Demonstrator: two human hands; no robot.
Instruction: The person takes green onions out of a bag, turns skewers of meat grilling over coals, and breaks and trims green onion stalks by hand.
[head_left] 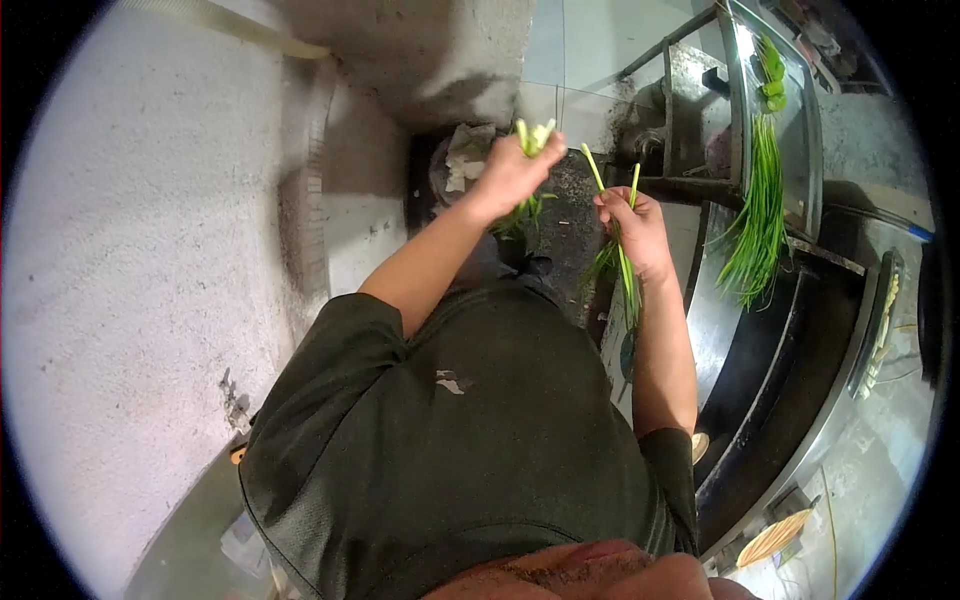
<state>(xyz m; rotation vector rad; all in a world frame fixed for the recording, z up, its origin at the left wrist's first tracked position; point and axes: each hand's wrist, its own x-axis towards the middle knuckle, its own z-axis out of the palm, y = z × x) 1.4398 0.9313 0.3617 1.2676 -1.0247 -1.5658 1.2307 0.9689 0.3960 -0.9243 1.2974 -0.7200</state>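
Note:
My left hand (515, 172) is closed around a bunch of pale green vegetable stalks (537, 136). Their cut-looking ends stick up above the fist, and leafy green parts hang below it. In my right hand (638, 228), a few long green stalks (627, 275) are pinched between thumb and fingers. Two pale ends point upward, spread apart, while the thinner leafy parts trail down beside the wrist. The two hands are apart, held out in front of my body. The exact kind of vegetable cannot be made out.
On a metal-framed stand (740, 130) at right lies a long bundle of thin green stalks (760, 220), with broader green leaves (771, 72) above it. A dark metal trough (770, 370) runs down the right. A rough white wall (150, 250) closes off the left.

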